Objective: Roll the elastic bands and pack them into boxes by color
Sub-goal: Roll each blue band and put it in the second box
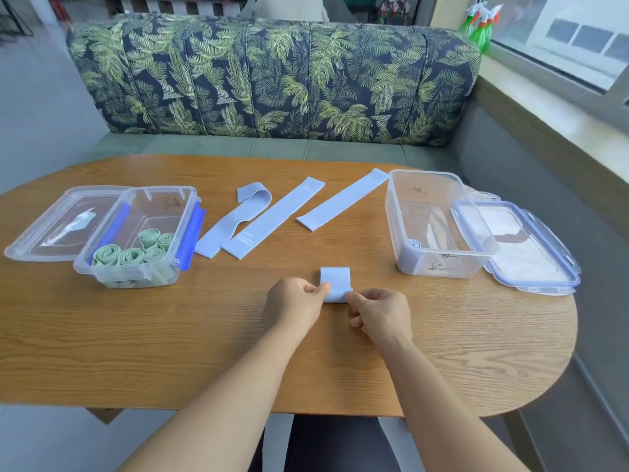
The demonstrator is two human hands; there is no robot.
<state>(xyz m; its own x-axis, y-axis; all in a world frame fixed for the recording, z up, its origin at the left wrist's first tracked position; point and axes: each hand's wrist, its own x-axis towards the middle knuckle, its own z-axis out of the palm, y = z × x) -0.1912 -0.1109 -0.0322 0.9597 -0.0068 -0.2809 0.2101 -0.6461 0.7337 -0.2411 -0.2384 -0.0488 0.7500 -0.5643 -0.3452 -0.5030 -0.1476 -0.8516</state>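
Note:
A light blue elastic band (335, 282) lies partly rolled on the wooden table (204, 335) in front of me. My left hand (294, 306) pinches its left side and my right hand (379, 313) pinches its right side. Three more blue bands lie flat further back: one folded over (235, 219), one straight (275, 221) and one straight (342, 204). The clear box on the left (136, 233) holds several rolled green bands (131, 255). The clear box on the right (439, 226) holds one rolled blue band (413, 243) in its near left corner.
A clear lid (51, 223) lies left of the green box, and another lid (520, 247) leans by the right box. A leaf-print sofa back (272, 80) stands behind the table. A window sill runs along the right.

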